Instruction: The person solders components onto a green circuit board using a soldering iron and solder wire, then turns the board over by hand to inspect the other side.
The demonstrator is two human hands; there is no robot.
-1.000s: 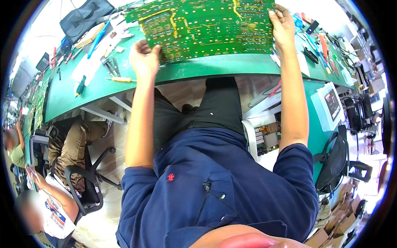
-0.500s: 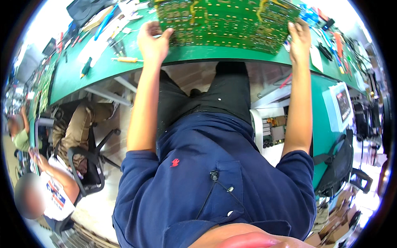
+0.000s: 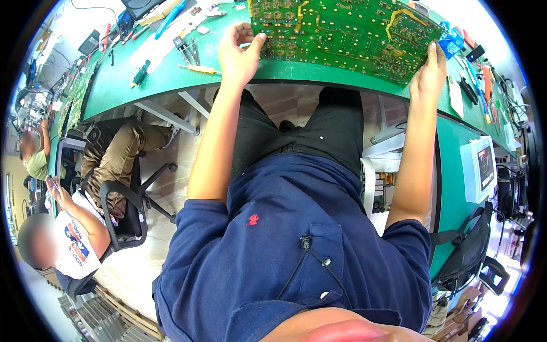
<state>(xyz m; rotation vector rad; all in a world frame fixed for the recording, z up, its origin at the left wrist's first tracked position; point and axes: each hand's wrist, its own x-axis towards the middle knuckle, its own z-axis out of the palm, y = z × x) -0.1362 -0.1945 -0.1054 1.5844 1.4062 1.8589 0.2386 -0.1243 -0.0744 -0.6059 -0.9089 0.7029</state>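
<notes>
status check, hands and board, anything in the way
Left hand and right hand gripping circuit board edges. Board above green bench. Screwdriver lies left, clear.

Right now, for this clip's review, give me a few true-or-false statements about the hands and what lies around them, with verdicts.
1. Both hands grip one large green circuit board. True: the left hand holds its near left edge, the right hand its right corner.
2. The board is blue. False: it is green with yellow traces.
3. A yellow-handled screwdriver lies on the green workbench left of the left hand. True.
4. The right hand holds a screwdriver. False: it holds only the board.
5. Nobody else is in view. False: a seated person in a white shirt is at the lower left.
</notes>
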